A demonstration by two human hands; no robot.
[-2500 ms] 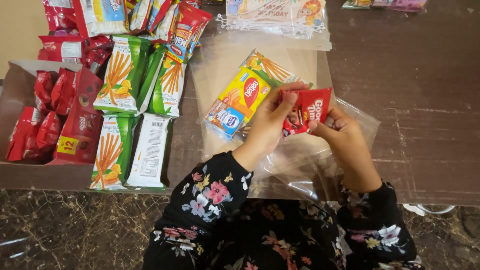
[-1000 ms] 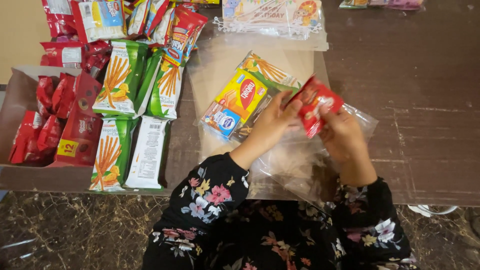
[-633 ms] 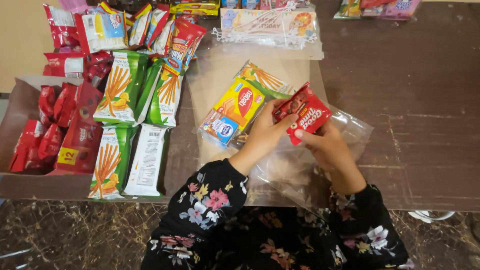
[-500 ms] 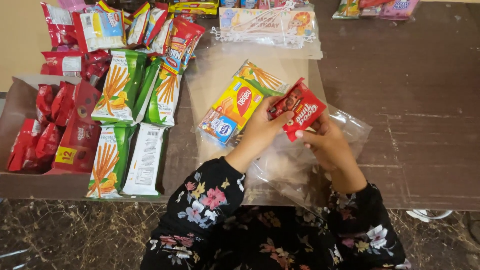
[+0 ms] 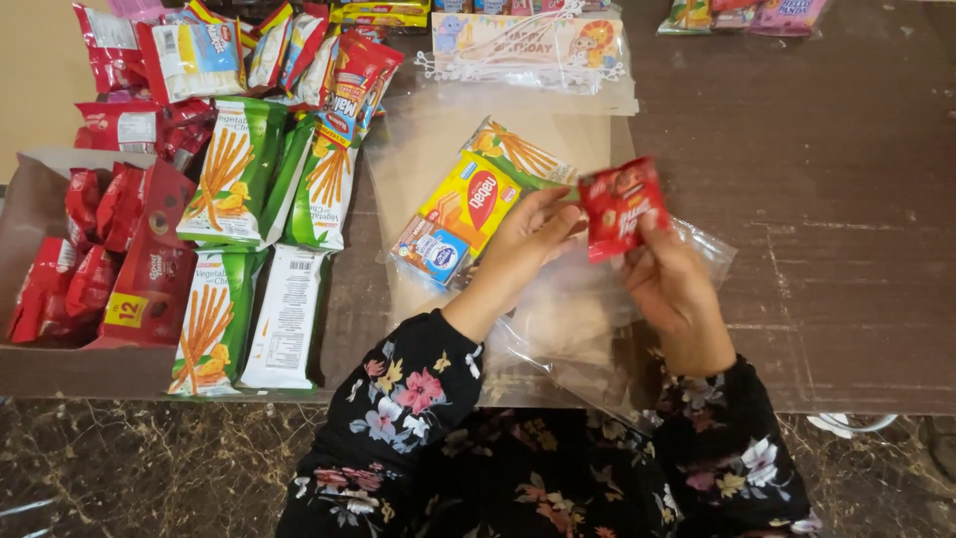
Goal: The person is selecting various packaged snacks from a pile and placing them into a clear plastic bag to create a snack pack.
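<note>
My right hand [image 5: 669, 284] pinches a small red snack packet [image 5: 621, 205] by its lower edge and holds it upright above a clear plastic bag [image 5: 583, 334] on the brown table [image 5: 836, 209]. My left hand [image 5: 520, 249] lies just left of the packet, on the mouth of the bag, with its fingertips close to the packet. Whether it grips the film is unclear. Beside its fingers lie a yellow biscuit pack [image 5: 470, 199], a green stick-snack pack [image 5: 518, 151] and a small blue and white pack [image 5: 432, 249].
At the left stands an open cardboard box [image 5: 30, 189] of red packets. Several green and white stick-snack packs [image 5: 231, 169] lie next to it, with mixed snack packs [image 5: 199, 55] behind. A clear pack of party decorations [image 5: 528, 45] lies at the far edge.
My left hand has let go of the red packet and dropped to the bag. My right hand has turned the packet upright and moved it slightly right.
</note>
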